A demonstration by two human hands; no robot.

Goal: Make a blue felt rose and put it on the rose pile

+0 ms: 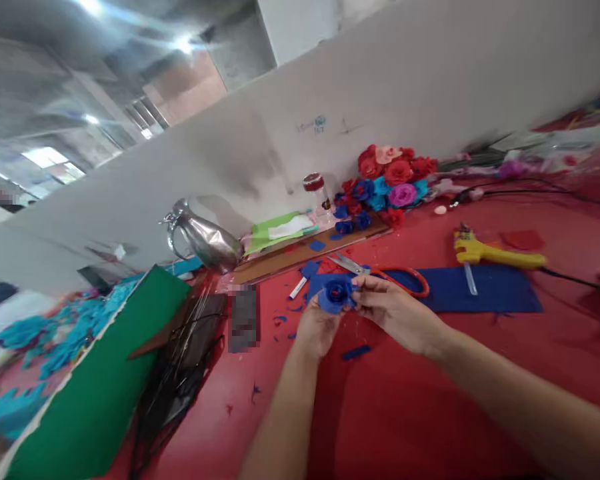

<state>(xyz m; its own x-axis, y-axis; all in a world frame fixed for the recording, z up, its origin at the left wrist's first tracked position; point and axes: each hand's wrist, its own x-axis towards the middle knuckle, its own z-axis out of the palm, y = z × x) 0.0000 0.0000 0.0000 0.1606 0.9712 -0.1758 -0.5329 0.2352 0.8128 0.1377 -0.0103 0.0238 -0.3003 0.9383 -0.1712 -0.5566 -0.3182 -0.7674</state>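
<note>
Both hands meet above the red desk (405, 413) around a blue fabric rose (336, 294). The left hand (318, 328) cups it from below, and the right hand (397, 315) pinches its edge with the fingertips, so the rose is held just above the desk surface. Just behind it lie red-handled scissors (380, 272) on a blue felt sheet (480, 290). A yellow glue gun (495, 253) rests near the sheet's far edge. Farther back, a heap of finished roses (393, 177) in red, blue and pink sits against the white wall (380, 87), and a metal jug (205, 240) stands to the left.
</note>
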